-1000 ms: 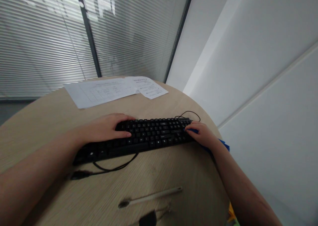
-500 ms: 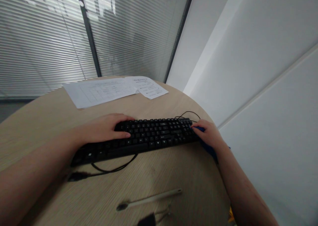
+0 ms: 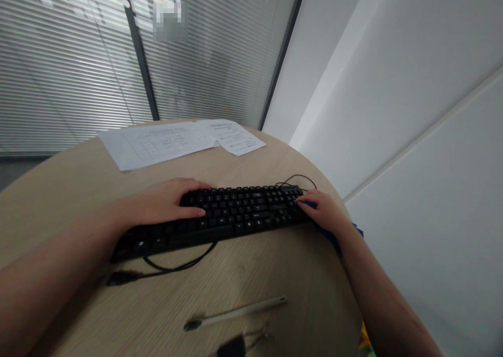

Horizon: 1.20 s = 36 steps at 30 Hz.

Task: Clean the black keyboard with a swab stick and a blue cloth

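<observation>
A black keyboard (image 3: 236, 210) lies slantwise on the round wooden table. Across its left part rests my left hand (image 3: 173, 202), thumb on the keys and fingers over the far edge, holding it. At the right end, my right hand (image 3: 324, 210) is closed on a blue cloth (image 3: 328, 235), pressed against the number keys. Much of the cloth is hidden beneath that hand and wrist. The keyboard's black cable (image 3: 184, 267) loops out at the near side, ending in a dark plug (image 3: 121, 278).
A pale-handled brush (image 3: 236, 312) with dark bristles lies near me, beside a small dark object (image 3: 231, 345) at the bottom edge. Printed sheets (image 3: 168, 142) lie at the far side. A white wall (image 3: 416, 153) stands close on the right. Thin black wire (image 3: 301, 176) curls behind the keyboard.
My right hand has moved slightly left over the keyboard's right end with the blue cloth. My left hand stays in place on the keyboard.
</observation>
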Tool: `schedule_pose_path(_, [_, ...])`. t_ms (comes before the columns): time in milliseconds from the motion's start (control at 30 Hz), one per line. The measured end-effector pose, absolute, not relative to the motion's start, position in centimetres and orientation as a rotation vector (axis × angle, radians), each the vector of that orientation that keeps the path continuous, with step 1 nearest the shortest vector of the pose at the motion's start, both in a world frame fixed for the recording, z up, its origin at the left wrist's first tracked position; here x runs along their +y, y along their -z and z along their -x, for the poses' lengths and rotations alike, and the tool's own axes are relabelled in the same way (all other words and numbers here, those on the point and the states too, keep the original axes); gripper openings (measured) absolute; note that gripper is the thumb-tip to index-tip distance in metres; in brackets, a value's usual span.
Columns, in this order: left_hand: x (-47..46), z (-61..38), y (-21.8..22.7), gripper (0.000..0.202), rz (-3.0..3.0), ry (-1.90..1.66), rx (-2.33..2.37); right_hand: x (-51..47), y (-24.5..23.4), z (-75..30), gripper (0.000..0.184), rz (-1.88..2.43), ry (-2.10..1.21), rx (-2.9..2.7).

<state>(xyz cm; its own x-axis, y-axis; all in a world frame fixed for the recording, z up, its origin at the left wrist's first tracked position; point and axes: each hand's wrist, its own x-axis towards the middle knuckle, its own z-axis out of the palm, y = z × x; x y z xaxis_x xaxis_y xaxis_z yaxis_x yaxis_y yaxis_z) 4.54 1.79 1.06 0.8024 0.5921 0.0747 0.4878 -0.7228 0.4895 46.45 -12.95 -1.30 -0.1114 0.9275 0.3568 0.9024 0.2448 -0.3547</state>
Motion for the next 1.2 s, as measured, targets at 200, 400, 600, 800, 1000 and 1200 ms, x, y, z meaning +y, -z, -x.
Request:
schedule_pose_path(200, [1.7, -4.6, -1.2, 0.062, -2.541, -0.281, 0.815, -12.9, 1.3, -46.5, 0.018, 1.67, -0.11, -2.05])
schedule_pose_path(400, [1.7, -4.6, -1.1, 0.063, -2.52, -0.283, 0.827, -12.8, 1.4, -46.7, 0.019, 1.676, -0.104, -2.034])
schedule_pose_path(600, [1.5, -4.7, -1.5, 0.062, -2.547, -0.283, 0.815, -12.9, 1.3, -46.9, 0.018, 1.687, -0.157, -2.049])
schedule_pose_path(800, [1.5, -4.7, -1.6, 0.064, -2.549, -0.258, 0.837, -12.9, 1.4, -47.0, 0.021, 1.72, -0.142, -2.025])
schedule_pose_path(1000, [1.5, -4.6, -1.5, 0.062, -2.552, -0.268, 0.825, -13.0, 1.5, -47.0, 0.017, 1.709, -0.105, -1.968])
schedule_pose_path(1200, [1.7, -4.6, -1.3, 0.063, -2.552, -0.255, 0.831, -13.3, 1.8, -48.4, 0.017, 1.697, -0.023, -1.763])
